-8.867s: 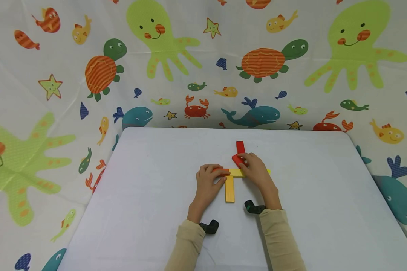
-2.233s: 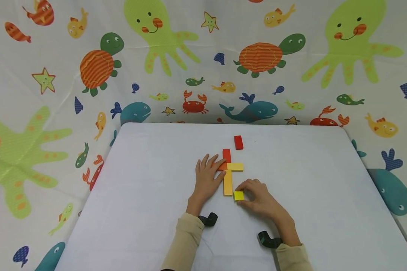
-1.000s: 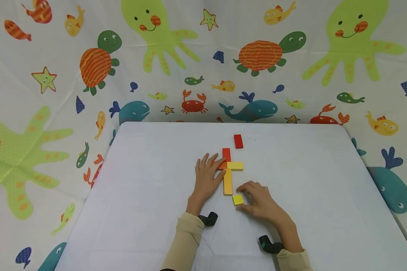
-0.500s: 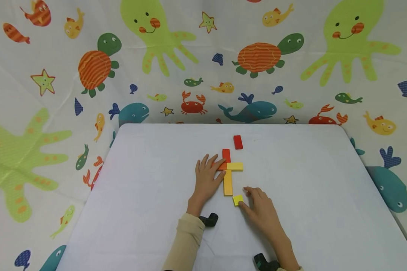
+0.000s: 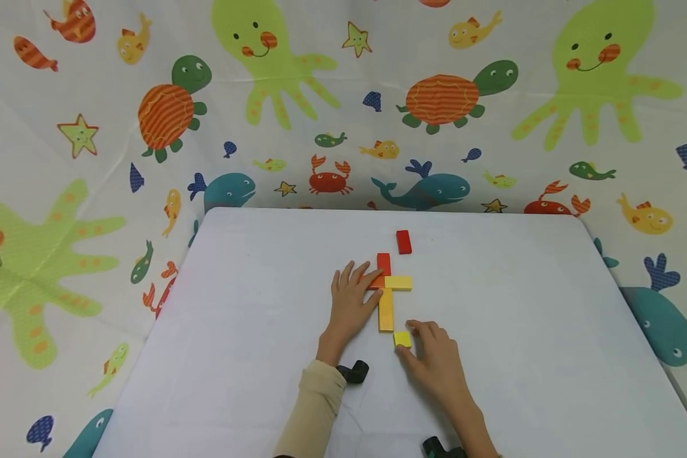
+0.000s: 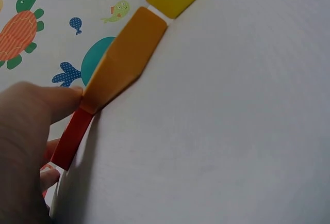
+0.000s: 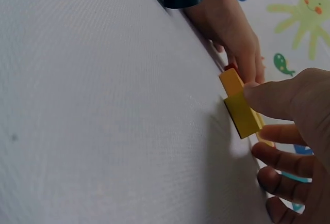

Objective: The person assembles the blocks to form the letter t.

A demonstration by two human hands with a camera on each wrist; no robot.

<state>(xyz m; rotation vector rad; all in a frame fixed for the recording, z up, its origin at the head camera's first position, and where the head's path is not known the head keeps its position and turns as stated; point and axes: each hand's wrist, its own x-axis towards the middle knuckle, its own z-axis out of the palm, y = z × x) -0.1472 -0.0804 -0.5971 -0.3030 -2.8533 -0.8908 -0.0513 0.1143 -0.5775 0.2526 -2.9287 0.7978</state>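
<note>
Several coloured blocks form a cross-like shape on the table. My left hand (image 5: 352, 308) rests beside it, fingertips over an orange-red block (image 5: 376, 282) and thumb against the long orange-yellow block (image 5: 386, 312). A red block (image 5: 383, 263) extends from the top and a pale yellow block (image 5: 399, 284) to the right. My right hand (image 5: 437, 362) holds a small bright yellow block (image 5: 402, 338) by the long block's lower end, thumb on its near side and index finger at its far right corner. In the right wrist view, thumb and index finger meet this yellow block (image 7: 241, 114).
Another red block (image 5: 403, 242) lies apart, behind the shape. The white table (image 5: 252, 318) ends at a back edge against a curtain (image 5: 298, 51) printed with sea animals. Black wrist cameras (image 5: 353, 371) sit on both wrists.
Since the earliest frame, a red block has joined the top of the shape and the bright yellow block has come to its lower end. Just now the right hand has straightened that yellow block slightly.
</note>
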